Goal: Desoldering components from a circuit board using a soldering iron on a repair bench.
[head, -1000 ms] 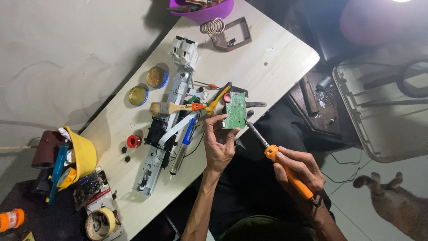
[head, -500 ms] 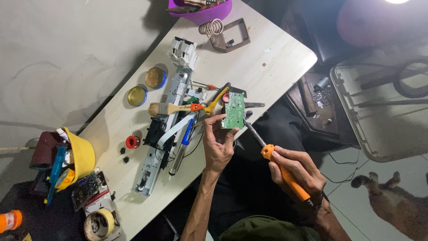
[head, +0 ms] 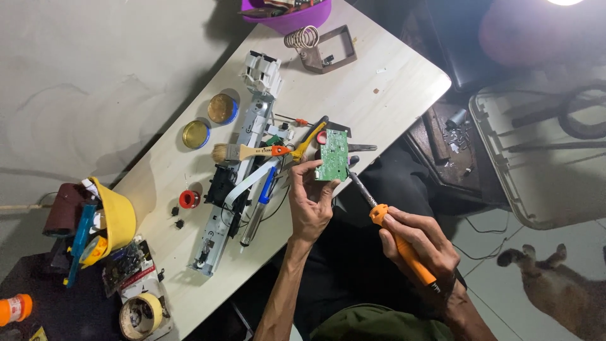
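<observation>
Far left, at nine o'clock: yellow hard hat (head: pixel 117 218) on its side with tools tucked in, roll of tape (head: pixel 142 314) below at seven o'clock, orange bottle (head: pixel 14 309) in the corner. On the pale table (head: pixel 391 82), two round tins (head: pixel 208 121) at ten o'clock, small red spool (head: pixel 189 199) nearer the middle. Long metal frame with white plastic end (head: pixel 243 148) running from seven to one o'clock across the tabletop; paintbrush (head: pixel 246 152) laid across it, yellow-handled pliers (head: pixel 307 138) and a blue-tipped pen-shaped tool (head: pixel 255 211) alongside. At twelve o'clock, purple bowl (head: pixel 287 12) and coiled-spring iron stand (head: pixel 322 47).

Centre: left hand (head: pixel 309 202) raised off the table edge, thumb and fingers pinching the lower end of a small green circuit board (head: pixel 332 155), board upright, long axis roughly six to twelve o'clock. Right hand (head: pixel 420 243) at four o'clock from the board, fist wrapped round the orange handle of a soldering iron (head: pixel 385 221). Iron's long axis from five to eleven o'clock, metal tip pointing up-left and ending just beside the board's lower right corner; touching or a hair apart, cannot tell. Board lies at eleven o'clock from the right hand, left hand much the nearer, already on it.

Far right, at four o'clock on the floor: dog (head: pixel 555 284); white panel (head: pixel 536 158) above it.
</observation>
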